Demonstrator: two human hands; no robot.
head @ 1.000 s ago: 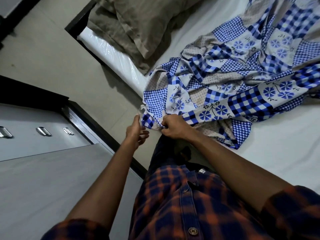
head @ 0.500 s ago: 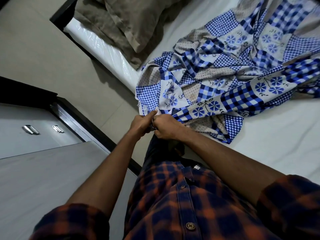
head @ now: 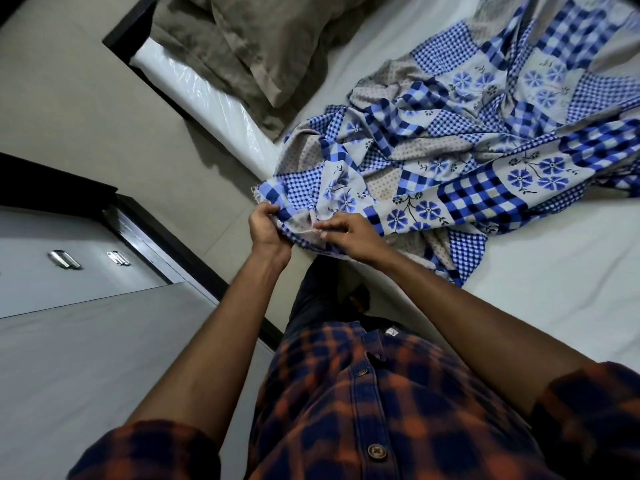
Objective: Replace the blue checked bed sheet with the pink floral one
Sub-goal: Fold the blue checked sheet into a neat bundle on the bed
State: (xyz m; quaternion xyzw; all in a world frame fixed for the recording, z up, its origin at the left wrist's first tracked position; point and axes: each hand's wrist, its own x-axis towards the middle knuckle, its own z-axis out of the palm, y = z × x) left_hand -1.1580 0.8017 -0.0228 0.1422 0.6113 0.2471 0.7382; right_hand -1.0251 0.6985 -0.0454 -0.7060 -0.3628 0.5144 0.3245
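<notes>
The blue checked bed sheet (head: 460,143), a patchwork of checks and blue flowers, lies bunched in folds across the white mattress (head: 554,296). Its near corner hangs at the mattress edge in front of me. My left hand (head: 268,230) grips that corner from the left, fingers curled round the cloth. My right hand (head: 349,235) pinches the same edge a little to the right, close beside the left hand. No pink floral sheet is in view.
Brown pillows (head: 249,39) lie at the head of the bed, top left. A grey cabinet (head: 69,271) with metal handles and a dark frame stands on my left, with a narrow strip of beige floor (head: 86,109) between it and the bed.
The sheet's corner has been gathered closer and lifted. My hands came together on it, and now sit slightly apart along its edge with a new hold.
</notes>
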